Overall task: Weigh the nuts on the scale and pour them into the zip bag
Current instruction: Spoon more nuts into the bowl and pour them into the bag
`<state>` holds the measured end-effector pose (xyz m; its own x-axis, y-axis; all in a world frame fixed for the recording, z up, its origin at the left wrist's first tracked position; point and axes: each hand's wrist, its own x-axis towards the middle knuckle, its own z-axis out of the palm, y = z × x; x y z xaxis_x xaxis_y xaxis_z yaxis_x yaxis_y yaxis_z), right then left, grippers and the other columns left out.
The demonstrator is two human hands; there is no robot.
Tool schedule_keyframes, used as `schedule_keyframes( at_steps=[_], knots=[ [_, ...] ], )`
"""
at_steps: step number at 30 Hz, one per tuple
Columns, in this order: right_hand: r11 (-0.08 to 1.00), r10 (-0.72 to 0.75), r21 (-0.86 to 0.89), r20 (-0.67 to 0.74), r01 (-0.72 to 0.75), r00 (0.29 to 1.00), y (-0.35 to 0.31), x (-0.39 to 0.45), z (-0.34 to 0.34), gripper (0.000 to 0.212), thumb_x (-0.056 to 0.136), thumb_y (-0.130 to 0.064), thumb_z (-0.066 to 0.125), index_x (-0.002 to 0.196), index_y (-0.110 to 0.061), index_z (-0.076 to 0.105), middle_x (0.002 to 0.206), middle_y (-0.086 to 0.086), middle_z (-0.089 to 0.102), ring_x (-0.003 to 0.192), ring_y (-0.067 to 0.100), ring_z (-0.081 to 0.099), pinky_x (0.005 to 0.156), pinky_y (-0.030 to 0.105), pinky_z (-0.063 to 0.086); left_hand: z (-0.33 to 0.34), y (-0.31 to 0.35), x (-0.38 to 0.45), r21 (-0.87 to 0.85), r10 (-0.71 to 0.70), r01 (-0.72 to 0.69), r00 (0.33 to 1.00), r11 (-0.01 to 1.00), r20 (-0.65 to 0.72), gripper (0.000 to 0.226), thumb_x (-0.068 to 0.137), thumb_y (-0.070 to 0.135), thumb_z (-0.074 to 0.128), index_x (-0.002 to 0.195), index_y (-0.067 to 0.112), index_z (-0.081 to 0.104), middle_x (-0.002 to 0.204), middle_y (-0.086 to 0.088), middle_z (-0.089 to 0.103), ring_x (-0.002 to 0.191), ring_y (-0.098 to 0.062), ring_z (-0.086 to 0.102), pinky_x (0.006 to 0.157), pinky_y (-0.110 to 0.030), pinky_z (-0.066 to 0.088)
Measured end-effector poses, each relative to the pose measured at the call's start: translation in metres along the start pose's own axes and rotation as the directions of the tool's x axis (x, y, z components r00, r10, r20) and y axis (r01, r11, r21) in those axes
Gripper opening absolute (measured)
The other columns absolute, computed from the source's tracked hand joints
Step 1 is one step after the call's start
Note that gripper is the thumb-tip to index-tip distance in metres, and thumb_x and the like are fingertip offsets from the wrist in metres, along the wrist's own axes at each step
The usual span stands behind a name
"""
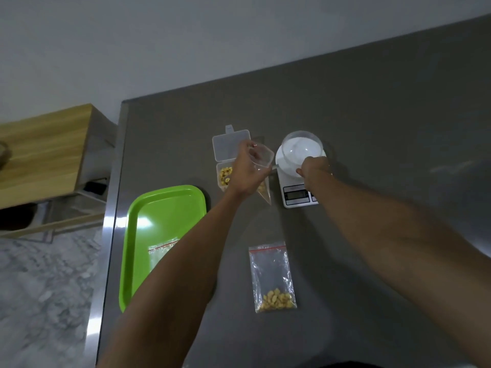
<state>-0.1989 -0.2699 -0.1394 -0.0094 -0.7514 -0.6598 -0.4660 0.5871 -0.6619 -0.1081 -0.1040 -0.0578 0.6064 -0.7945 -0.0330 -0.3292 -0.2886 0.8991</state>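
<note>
My left hand (245, 172) holds a clear zip bag (263, 162) upright by its open mouth, just left of the scale; a few nuts show in the bag's bottom corner (263, 188). My right hand (314, 168) grips the near rim of a clear bowl (301, 148) that sits on the white scale (296, 195). No nuts are visible in the bowl. Behind my left hand, a clear box (224, 176) holding nuts lies with its lid (229, 144) flipped open.
A second zip bag with nuts (273, 277) lies flat on the grey table (385, 128) in front of me. A green tray (148, 216) at the table's left edge holds an empty zip bag (159, 252). A wooden shelf (45, 150) stands beyond the left edge.
</note>
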Motion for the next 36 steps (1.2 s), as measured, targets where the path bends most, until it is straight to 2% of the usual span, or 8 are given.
schedule_keyframes(
  at_steps=[6, 11, 14, 18, 23, 29, 32, 36],
  knots=[
    [1.0, -0.01, 0.001, -0.033, 0.01, 0.999, -0.003, -0.015, -0.005, 0.065, 0.08, -0.033, 0.05, 0.143, -0.017, 0.04, 0.142, 0.012, 0.047, 0.114, 0.032, 0.061, 0.099, 0.046, 0.05, -0.001, 0.004, 0.0, 0.006, 0.011, -0.011, 1.0, 1.0, 0.019, 0.061, 0.071, 0.029, 0.078, 0.117, 0.019, 0.038, 0.102, -0.001, 0.056, 0.091, -0.012, 0.057, 0.072, -0.014, 0.042],
    [0.98, -0.199, -0.055, -0.243, 0.191, 0.95, -0.014, -0.065, -0.017, 0.052, 0.093, -0.03, 0.057, 0.138, -0.013, 0.04, 0.152, 0.013, 0.024, 0.124, 0.031, 0.051, 0.097, 0.035, 0.042, -0.013, 0.011, -0.007, 0.034, 0.042, -0.043, 0.998, 0.998, 0.037, 0.066, 0.063, 0.035, 0.071, 0.116, 0.012, 0.039, 0.097, 0.003, 0.053, 0.084, -0.004, 0.052, 0.067, -0.004, 0.039],
    [0.919, -0.393, 0.008, -0.02, 0.394, 0.919, -0.024, -0.101, -0.013, 0.022, 0.094, -0.028, 0.056, 0.112, -0.018, 0.052, 0.128, 0.006, 0.053, 0.106, 0.027, 0.06, 0.08, 0.028, 0.043, -0.025, 0.01, -0.012, 0.097, 0.069, -0.073, 0.997, 0.993, 0.037, 0.062, 0.063, 0.026, 0.067, 0.115, 0.007, 0.04, 0.099, 0.001, 0.051, 0.082, -0.004, 0.049, 0.066, -0.004, 0.038],
    [0.8, -0.55, 0.012, 0.415, 0.6, 0.725, -0.028, -0.148, -0.003, 0.021, 0.09, -0.031, 0.065, 0.104, -0.017, 0.058, 0.095, -0.004, 0.062, 0.091, 0.015, 0.058, 0.079, 0.025, 0.046, -0.043, -0.002, -0.021, 0.192, 0.077, -0.084, 0.996, 0.978, 0.046, 0.06, 0.068, 0.017, 0.072, 0.117, 0.004, 0.04, 0.105, -0.007, 0.05, 0.087, -0.017, 0.048, 0.07, -0.019, 0.038],
    [0.675, -0.558, -0.126, 0.557, 0.727, 0.614, -0.022, -0.185, 0.009, 0.019, 0.084, -0.013, 0.072, 0.097, -0.014, 0.058, 0.085, -0.001, 0.062, 0.082, 0.018, 0.061, 0.076, 0.027, 0.049, -0.073, -0.01, -0.042, 0.258, 0.107, -0.122, 0.992, 0.958, 0.07, 0.063, 0.071, 0.012, 0.074, 0.122, 0.0, 0.039, 0.102, -0.007, 0.048, 0.088, -0.019, 0.047, 0.068, -0.021, 0.031],
    [0.675, -0.562, -0.207, 0.478, 0.709, 0.675, -0.018, -0.225, 0.025, 0.019, 0.08, -0.006, 0.065, 0.091, -0.02, 0.057, 0.089, 0.01, 0.07, 0.083, 0.029, 0.071, 0.082, 0.042, 0.059, -0.109, -0.017, -0.058, 0.332, 0.156, -0.171, 0.985, 0.928, 0.07, 0.079, 0.072, 0.013, 0.075, 0.138, 0.008, 0.033, 0.122, -0.011, 0.056, 0.108, -0.025, 0.055, 0.084, -0.023, 0.038],
    [0.742, -0.55, -0.168, 0.402, 0.649, 0.732, -0.014, -0.242, 0.032, 0.027, 0.086, -0.001, 0.059, 0.112, -0.009, 0.058, 0.099, 0.018, 0.071, 0.069, 0.024, 0.068, 0.066, 0.031, 0.057, -0.123, -0.016, -0.065, 0.307, 0.206, -0.215, 0.977, 0.927, 0.06, 0.077, 0.071, 0.011, 0.072, 0.138, 0.016, 0.035, 0.117, -0.004, 0.057, 0.094, -0.021, 0.059, 0.08, -0.023, 0.043],
    [0.764, -0.564, -0.136, 0.334, 0.631, 0.755, -0.009, -0.254, 0.037, 0.039, 0.091, -0.002, 0.054, 0.128, -0.012, 0.052, 0.106, 0.017, 0.068, 0.06, 0.016, 0.063, 0.053, 0.02, 0.052, -0.134, -0.014, -0.075, 0.344, 0.321, -0.317, 0.946, 0.884, 0.049, 0.045, 0.072, -0.001, 0.061, 0.112, 0.017, 0.055, 0.1, 0.001, 0.051, 0.082, -0.017, 0.051, 0.074, -0.023, 0.043]
  ],
)
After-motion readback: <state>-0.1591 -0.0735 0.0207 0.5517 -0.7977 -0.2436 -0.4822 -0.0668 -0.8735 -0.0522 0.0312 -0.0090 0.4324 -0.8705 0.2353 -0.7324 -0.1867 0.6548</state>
